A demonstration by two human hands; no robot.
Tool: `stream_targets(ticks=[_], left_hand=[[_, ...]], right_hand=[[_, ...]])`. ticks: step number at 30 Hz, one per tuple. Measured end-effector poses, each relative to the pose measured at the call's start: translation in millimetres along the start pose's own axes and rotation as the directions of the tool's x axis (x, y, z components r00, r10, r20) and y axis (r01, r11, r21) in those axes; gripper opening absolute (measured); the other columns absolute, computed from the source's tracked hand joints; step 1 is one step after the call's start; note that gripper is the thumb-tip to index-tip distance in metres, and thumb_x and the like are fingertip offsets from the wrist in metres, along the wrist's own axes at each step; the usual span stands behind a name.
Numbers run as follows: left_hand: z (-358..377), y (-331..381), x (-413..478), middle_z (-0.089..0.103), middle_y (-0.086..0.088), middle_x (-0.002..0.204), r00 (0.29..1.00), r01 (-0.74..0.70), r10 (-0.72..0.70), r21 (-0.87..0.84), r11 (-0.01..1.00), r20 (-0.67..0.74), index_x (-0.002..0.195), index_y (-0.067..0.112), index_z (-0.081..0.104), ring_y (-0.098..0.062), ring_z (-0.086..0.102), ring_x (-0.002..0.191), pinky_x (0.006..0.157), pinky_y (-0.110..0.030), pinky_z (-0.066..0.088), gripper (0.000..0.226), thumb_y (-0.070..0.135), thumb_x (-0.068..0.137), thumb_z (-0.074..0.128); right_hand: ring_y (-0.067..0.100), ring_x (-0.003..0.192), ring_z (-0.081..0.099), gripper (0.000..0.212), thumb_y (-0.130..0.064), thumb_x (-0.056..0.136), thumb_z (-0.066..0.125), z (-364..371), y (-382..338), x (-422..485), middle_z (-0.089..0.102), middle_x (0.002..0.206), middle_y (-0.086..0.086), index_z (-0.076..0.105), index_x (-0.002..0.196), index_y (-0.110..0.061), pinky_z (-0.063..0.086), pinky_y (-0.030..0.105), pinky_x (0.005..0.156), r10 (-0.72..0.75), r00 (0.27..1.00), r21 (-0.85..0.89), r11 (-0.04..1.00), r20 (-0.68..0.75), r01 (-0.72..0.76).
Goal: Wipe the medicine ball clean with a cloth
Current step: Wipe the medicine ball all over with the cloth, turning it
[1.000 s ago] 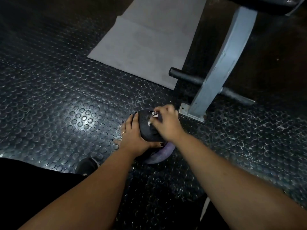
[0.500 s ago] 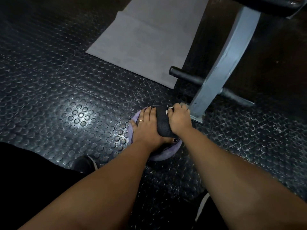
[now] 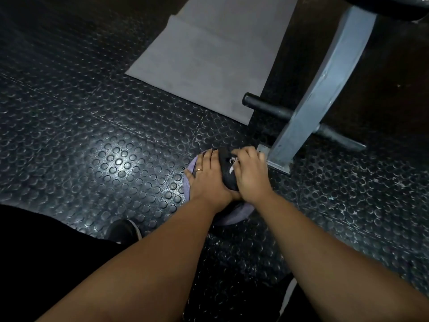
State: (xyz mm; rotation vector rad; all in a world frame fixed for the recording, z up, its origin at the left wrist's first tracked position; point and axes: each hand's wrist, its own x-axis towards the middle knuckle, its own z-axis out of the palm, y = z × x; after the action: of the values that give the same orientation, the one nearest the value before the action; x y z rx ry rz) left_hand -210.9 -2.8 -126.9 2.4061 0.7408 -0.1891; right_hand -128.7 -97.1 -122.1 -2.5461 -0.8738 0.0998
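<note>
On the left hand (image 3: 209,182) the fingers (image 3: 206,160) lie fairly straight and spread, dark nails and a ring showing, pressing the purple cloth (image 3: 190,169) flat against the left flank of the medicine ball (image 3: 226,169). The right hand (image 3: 251,176) is bent over the ball's top and right side. It looks to be gripping the ball itself, though the light there is dim.

The ball is black and sits on the studded rubber floor (image 3: 116,159) with the cloth bunched under and around it. It is just beside the foot of the grey bench leg (image 3: 320,89).

To wipe well, I'd judge the right hand should steady the ball while the flat left hand draws the cloth over it in overlapping strokes. The ball then needs turning so the hidden underside comes up.

White markings (image 3: 232,168) show on the ball between the hands, partly covered. I can read no letters or brand.
</note>
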Motion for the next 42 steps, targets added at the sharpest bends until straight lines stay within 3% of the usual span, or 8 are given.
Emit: stream_targets(ticks=[6, 11, 20, 25, 31, 35, 38, 42], left_hand=[[1.4, 4.7, -11.5, -0.002, 0.004, 0.167, 1.000, -0.007, 0.007, 0.025, 1.000, 0.015, 0.159, 0.019, -0.001, -0.017, -0.009, 0.153, 0.119, -0.066, 0.003, 0.137, 0.079, 0.060, 0.071], [0.2, 3.3, -8.8, -0.002, 0.003, 0.167, 0.999, 0.036, -0.036, -0.013, 0.999, 0.018, 0.159, 0.019, -0.001, -0.017, -0.008, 0.153, 0.119, -0.067, 0.002, 0.135, 0.074, 0.061, 0.074], [-7.6, 0.5, 0.6, -0.005, 0.002, 0.167, 0.996, 0.055, -0.057, 0.030, 0.998, 0.069, 0.159, 0.019, -0.003, -0.020, -0.005, 0.154, 0.118, -0.068, 0.004, 0.137, 0.082, 0.061, 0.068], [-15.6, -10.3, 2.8, 0.004, -0.003, 0.166, 0.990, 0.136, -0.131, -0.081, 0.987, 0.059, 0.159, 0.018, 0.002, -0.025, 0.006, 0.153, 0.116, -0.069, 0.013, 0.142, 0.080, 0.055, 0.075], [-38.3, -39.1, 5.5, 0.012, -0.010, 0.161, 0.965, 0.256, -0.232, -0.263, 0.930, 0.121, 0.153, 0.042, 0.012, -0.040, 0.020, 0.146, 0.113, -0.064, 0.029, 0.126, 0.072, 0.054, 0.083], [-45.3, -27.8, -2.3, -0.002, 0.006, 0.166, 0.998, -0.061, 0.060, 0.044, 0.997, 0.036, 0.145, 0.048, 0.035, -0.033, -0.001, 0.152, 0.115, -0.069, 0.019, 0.087, 0.062, 0.071, 0.079], [-41.9, -25.4, -2.8, 0.015, 0.009, 0.164, 0.994, -0.096, 0.092, 0.070, 0.993, 0.058, 0.144, 0.046, 0.039, -0.030, 0.010, 0.151, 0.114, -0.066, 0.024, 0.062, 0.057, 0.088, 0.064], [-45.1, -32.1, 0.0, 0.035, 0.009, 0.153, 0.999, -0.033, 0.033, 0.037, 0.999, -0.005, 0.143, 0.040, 0.040, -0.031, 0.028, 0.141, 0.106, -0.060, 0.038, 0.055, 0.049, 0.093, 0.061]], right_hand=[[0.034, 0.113, 0.050, 0.032, -0.018, 0.098, 0.041, 13.1, 10.8, 64.4, 0.056, 0.122, 0.016, 0.064, 0.119, -0.009, 0.042, 0.038, 0.097, 0.170, 0.952, 0.014, 0.984, 0.255, -0.180], [0.022, 0.115, 0.048, 0.031, -0.012, 0.095, 0.046, 4.8, -4.4, 22.6, 0.057, 0.121, 0.007, 0.064, 0.120, -0.011, 0.029, 0.018, 0.099, 0.041, 0.992, 0.160, 0.985, 0.119, -0.060], [0.021, 0.120, 0.047, 0.032, -0.005, 0.094, 0.047, -26.6, 17.5, -42.9, 0.057, 0.128, 0.008, 0.064, 0.121, -0.007, 0.027, 0.016, 0.102, -0.048, 0.992, 0.225, 0.974, 0.114, 0.021], [0.032, 0.108, 0.056, 0.027, 0.000, 0.095, 0.047, -30.6, 48.4, -69.6, 0.061, 0.117, 0.019, 0.065, 0.115, 0.001, 0.036, 0.023, 0.089, 0.259, 0.955, 0.164, 0.945, 0.147, -0.282], [0.026, 0.096, 0.059, 0.028, -0.015, 0.100, 0.041, -29.5, 42.3, -70.1, 0.065, 0.113, 0.016, 0.061, 0.120, -0.009, 0.044, 0.029, 0.084, 0.738, 0.673, 0.542, 0.546, 0.050, -0.638], [0.021, 0.100, 0.062, 0.028, -0.021, 0.101, 0.043, -36.1, 31.6, -46.1, 0.065, 0.119, 0.012, 0.061, 0.119, -0.010, 0.049, 0.032, 0.088, 0.816, 0.486, 0.860, -0.027, 0.313, -0.509], [0.024, 0.100, 0.067, 0.039, -0.039, 0.092, 0.056, -51.2, 28.0, -36.3, 0.069, 0.111, 0.010, 0.062, 0.115, -0.008, 0.055, 0.041, 0.084, 0.630, 0.559, 0.837, -0.325, 0.539, -0.440], [0.029, 0.103, 0.065, 0.051, -0.015, 0.071, 0.076, -58.5, 23.2, -29.2, 0.066, 0.114, 0.015, 0.059, 0.118, -0.005, 0.052, 0.047, 0.092, 0.494, 0.680, 0.838, -0.250, 0.542, -0.486]])
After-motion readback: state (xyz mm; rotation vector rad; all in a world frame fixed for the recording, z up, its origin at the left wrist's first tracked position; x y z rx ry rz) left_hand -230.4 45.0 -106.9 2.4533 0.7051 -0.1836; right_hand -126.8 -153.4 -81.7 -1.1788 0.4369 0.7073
